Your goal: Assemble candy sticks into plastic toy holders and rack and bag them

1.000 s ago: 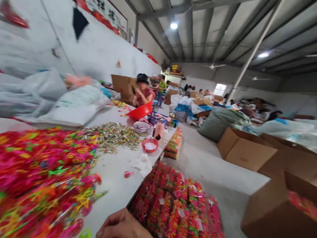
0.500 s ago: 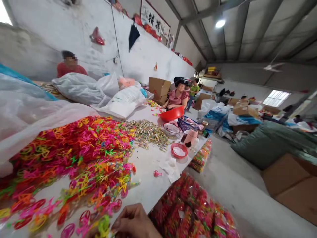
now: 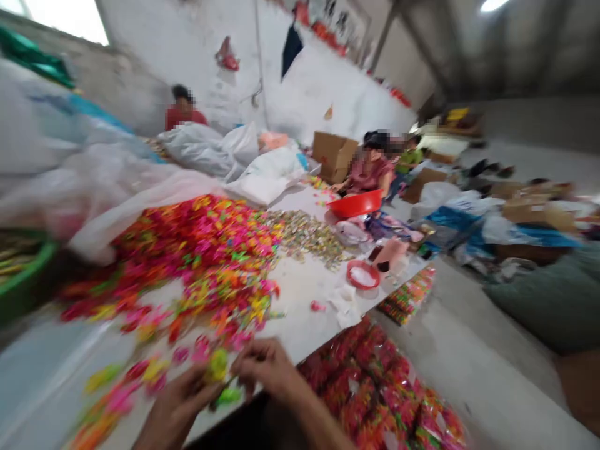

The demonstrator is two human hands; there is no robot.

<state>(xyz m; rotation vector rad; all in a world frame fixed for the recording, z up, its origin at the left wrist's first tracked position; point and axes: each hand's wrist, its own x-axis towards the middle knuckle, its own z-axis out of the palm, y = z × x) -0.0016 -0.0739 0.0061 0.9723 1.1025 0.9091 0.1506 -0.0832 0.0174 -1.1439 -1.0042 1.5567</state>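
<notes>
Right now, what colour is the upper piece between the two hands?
Yellow, slightly greenish: the upper piece shows best in the head view, though blurred.

We see glare at the window (image 3: 68, 20) and lamp (image 3: 494, 5), a dim ceiling (image 3: 529, 59), and blur smearing the plastic toys (image 3: 206, 240).

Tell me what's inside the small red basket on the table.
White material lies inside the red basket; it hides much of the bottom, so anything underneath cannot be seen.
</notes>
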